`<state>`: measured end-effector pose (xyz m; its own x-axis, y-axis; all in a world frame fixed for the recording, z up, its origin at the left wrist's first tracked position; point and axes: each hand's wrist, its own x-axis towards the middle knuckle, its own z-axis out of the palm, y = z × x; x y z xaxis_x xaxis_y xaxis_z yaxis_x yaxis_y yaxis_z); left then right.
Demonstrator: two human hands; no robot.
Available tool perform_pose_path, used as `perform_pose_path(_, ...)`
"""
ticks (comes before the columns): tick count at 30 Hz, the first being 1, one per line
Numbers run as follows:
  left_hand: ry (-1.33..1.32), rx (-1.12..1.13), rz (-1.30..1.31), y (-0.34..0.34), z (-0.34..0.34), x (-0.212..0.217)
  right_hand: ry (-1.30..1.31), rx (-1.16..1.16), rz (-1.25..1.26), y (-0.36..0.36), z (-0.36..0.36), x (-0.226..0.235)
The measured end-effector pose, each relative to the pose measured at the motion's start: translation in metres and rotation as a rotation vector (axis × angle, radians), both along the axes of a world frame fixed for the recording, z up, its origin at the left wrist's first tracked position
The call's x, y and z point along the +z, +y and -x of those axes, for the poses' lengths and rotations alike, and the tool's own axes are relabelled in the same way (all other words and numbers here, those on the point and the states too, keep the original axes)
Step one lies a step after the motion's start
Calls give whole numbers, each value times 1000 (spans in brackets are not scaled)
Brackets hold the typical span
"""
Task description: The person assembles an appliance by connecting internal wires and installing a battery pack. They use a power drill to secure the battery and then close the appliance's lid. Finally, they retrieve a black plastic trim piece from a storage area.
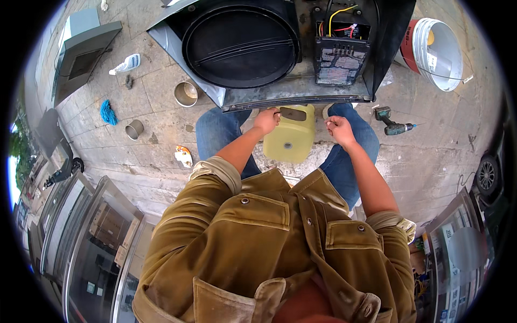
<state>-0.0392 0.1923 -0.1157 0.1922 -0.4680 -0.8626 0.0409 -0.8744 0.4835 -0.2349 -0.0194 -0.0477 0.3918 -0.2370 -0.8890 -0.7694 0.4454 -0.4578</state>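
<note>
In front of me lies a large black metal appliance housing (297,99), its open side up. A round black part (240,47) sits in its left half. A black box (341,62) with red and yellow wires sits in its right half. Just below the housing's near edge, my left hand (266,121) is closed, fingertips together, with something too small to name. My right hand (340,131) is also pinched closed, apart from the housing, and whatever it may hold cannot be made out. Between my knees is a yellow-green plastic stool (288,141) with a slot.
A cordless drill (396,128) lies right of my knee, below a white-and-red bucket (441,59) on its side. To the left are a metal cup (186,94), a second cup (134,130), a blue cloth (108,112), a white bottle (126,64) and a grey metal panel (83,59).
</note>
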Motion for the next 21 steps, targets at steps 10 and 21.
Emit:
perform_pose_path(10,361,102,-72,47,92,-166,-204,546,484,-49,24,-109)
perform_pose_path(21,426,-328,-225,31,71,-206,-473,301,153,-26,8,-71)
